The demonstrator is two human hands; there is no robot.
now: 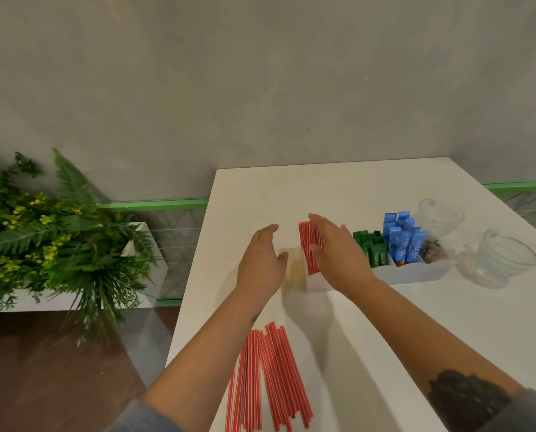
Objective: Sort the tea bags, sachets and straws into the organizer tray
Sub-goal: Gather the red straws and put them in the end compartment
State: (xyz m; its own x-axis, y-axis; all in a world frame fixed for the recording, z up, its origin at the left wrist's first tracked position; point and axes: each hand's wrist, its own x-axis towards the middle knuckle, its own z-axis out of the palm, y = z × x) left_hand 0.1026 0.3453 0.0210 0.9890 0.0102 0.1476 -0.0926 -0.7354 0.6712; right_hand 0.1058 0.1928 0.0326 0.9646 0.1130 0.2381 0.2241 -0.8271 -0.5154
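While your arms reach forward, the white surface (385,188) carries everything. Next in size, the white tray (416,274) stands at mid-right, holding upright red straws (307,247) at its left end, then green sachets (373,246), blue sachets (403,233) and brownish packets (435,249) (too blurred to name). More loose straws (266,378) lie near you. Your left hand (262,265) hovers just left of the tray, fingers relaxed, holding nothing. Your right hand (335,254) lies against the upright straws, fingers straight. Two glass cups (509,255) stand at right.
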